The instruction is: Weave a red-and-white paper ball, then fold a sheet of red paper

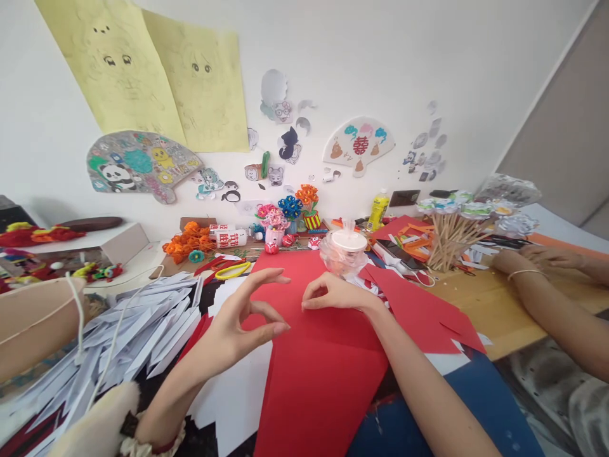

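Note:
My left hand point(247, 314) is raised over the left edge of the red sheets point(314, 387), its fingers and thumb apart with nothing between them. To its right, my right hand point(330, 293) hovers over the red paper with fingers curled and fingertips pressed together; whatever they may hold is too small to make out. The two hands do not touch. White sheets point(233, 406) stick out from under the red ones on the left. A clear plastic-wrapped tub with a white lid point(349, 241) stands just behind my right hand.
Folded white paper strips point(137, 324) are heaped at the left, near yellow-handled scissors point(233, 271). Paper flowers point(290, 206) and a yellow bottle point(378, 209) stand along the wall. At the right are wooden sticks point(451, 241) and another person's hands point(537, 260).

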Tool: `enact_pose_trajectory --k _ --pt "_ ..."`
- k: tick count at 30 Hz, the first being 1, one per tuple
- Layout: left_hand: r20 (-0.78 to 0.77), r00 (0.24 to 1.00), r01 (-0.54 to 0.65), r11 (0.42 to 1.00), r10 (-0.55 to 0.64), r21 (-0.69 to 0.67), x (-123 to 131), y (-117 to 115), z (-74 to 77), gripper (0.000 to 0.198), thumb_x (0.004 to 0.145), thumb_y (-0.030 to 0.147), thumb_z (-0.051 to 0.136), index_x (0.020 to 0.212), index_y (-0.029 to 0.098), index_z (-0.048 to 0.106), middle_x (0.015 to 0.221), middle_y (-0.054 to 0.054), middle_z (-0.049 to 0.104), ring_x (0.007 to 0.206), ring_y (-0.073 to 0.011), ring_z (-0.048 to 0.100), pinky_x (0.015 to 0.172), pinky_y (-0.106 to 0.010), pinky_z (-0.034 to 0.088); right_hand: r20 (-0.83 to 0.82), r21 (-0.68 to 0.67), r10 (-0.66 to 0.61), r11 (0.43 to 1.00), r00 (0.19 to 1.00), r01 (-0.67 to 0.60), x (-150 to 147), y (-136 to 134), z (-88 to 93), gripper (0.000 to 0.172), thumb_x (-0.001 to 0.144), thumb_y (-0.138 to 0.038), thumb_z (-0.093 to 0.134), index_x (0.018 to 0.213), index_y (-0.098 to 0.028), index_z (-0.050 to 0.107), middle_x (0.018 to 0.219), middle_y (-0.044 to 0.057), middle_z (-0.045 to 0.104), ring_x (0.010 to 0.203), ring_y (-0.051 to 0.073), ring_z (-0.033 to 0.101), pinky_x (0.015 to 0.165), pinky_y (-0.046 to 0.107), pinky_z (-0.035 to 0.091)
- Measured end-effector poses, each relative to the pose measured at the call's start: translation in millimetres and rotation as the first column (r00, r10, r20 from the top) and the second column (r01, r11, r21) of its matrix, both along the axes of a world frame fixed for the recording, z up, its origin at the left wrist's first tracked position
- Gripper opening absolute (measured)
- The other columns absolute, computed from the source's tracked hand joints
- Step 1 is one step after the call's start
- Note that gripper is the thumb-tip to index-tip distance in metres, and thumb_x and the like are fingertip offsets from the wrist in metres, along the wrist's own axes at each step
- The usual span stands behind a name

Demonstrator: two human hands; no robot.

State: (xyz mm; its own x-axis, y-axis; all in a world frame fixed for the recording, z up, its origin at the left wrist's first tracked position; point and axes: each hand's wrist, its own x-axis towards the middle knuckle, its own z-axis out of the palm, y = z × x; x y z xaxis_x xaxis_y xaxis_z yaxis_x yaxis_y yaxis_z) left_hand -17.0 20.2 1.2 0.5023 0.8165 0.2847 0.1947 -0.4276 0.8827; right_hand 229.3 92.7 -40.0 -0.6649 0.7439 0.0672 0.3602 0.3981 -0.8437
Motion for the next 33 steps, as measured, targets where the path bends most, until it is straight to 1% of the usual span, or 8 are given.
enact_pose_trajectory --k 5,9,14,20,23,26,29,33 --pt "-0.204 0.965 0.129 0.978 -0.162 -0.167 14 -5 -3.7 0.063 0.082 0.031 0.065 0.136 0.037 0.034 0.135 -0.007 0.048 0.089 -0.0179 0.066 0.078 -0.033 0.053 -0.001 0.015 -0.026 1.0 1.0 0.026 -5 7 -10.1 0.033 0.078 -0.045 0.065 0.084 -0.015 0.075 0.08 0.004 0.074 0.073 0.018 0.063 0.064 0.025 0.045" --pt "-0.491 0.857 0.132 0.987 -0.16 -0.091 24 -6 -9.8 0.071 0.07 0.037 0.077 0.133 0.033 0.045 0.12 -0.005 0.058 0.11 -0.0258 0.054 0.097 -0.04 0.042 -0.022 0.014 -0.028 0.999 0.999 0.029 -6 9 -12.0 0.033 0.079 -0.046 0.064 0.08 -0.015 0.075 0.08 0.004 0.074 0.073 0.018 0.063 0.066 0.026 0.046" --pt "-0.658 0.74 0.131 0.989 -0.14 -0.062 34 -7 -14.4 0.051 0.067 0.028 0.077 0.115 0.029 0.059 0.1 -0.002 0.061 0.1 -0.0243 0.055 0.087 -0.034 0.043 -0.101 -0.005 -0.08 0.997 0.992 0.08 -5 8 -13.2 0.036 0.079 -0.048 0.063 0.078 -0.014 0.075 0.079 0.007 0.074 0.07 0.019 0.065 0.067 0.028 0.049" --pt "-0.554 0.832 0.028 0.999 -0.011 0.023 23 8 -15.3 0.012 0.072 0.027 0.068 0.079 0.022 0.061 0.076 0.004 0.056 0.072 -0.0154 0.051 0.063 -0.023 0.039 -0.291 -0.024 -0.296 0.953 0.91 0.303 2 15 -12.1 0.041 0.08 -0.052 0.061 0.077 -0.013 0.073 0.07 0.007 0.071 0.063 0.017 0.063 0.063 0.029 0.048" --pt "-0.42 0.903 -0.061 0.995 0.087 0.074 9 22 -11.4 0.017 0.075 0.035 0.066 0.068 0.02 0.06 0.066 0.004 0.055 0.064 -0.0138 0.048 0.058 -0.023 0.037 -0.413 -0.07 -0.399 0.91 0.818 0.409 10 19 -9.5 0.043 0.08 -0.055 0.06 0.079 -0.014 0.071 0.067 0.006 0.069 0.059 0.016 0.061 0.059 0.028 0.047" --pt "-0.236 0.954 -0.192 0.981 0.186 -0.001 0 30 -4.9 0.028 0.075 0.045 0.067 0.065 0.018 0.063 0.067 0.001 0.061 0.064 -0.015 0.053 0.056 -0.024 0.04 -0.522 -0.144 -0.47 0.871 0.712 0.47 16 22 -7.5 0.049 0.084 -0.061 0.052 0.091 -0.016 0.069 0.068 0.005 0.068 0.057 0.015 0.06 0.054 0.026 0.045" --pt "0.006 0.96 -0.273 0.938 0.281 -0.213 1 30 -1.7 0.034 0.07 0.049 0.071 0.081 0.017 0.066 0.079 -0.004 0.07 0.069 -0.0193 0.063 0.059 -0.027 0.048 -0.591 -0.214 -0.465 0.879 0.659 0.427 13 21 -6.5 0.056 0.088 -0.065 0.04 0.113 -0.02 0.061 0.077 0.006 0.07 0.063 0.017 0.065 0.058 0.029 0.049" --pt "0.158 0.909 -0.312 0.882 0.385 -0.353 10 30 -7.7 0.045 0.067 0.054 0.074 0.091 0.019 0.057 0.07 -0.002 0.07 0.062 -0.0209 0.067 0.053 -0.027 0.049 -0.659 -0.317 -0.291 0.944 0.694 0.094 -10 10 -5.3 0.056 0.088 -0.066 0.04 0.122 -0.025 0.056 0.094 0.007 0.072 0.083 0.022 0.068 0.073 0.038 0.053"
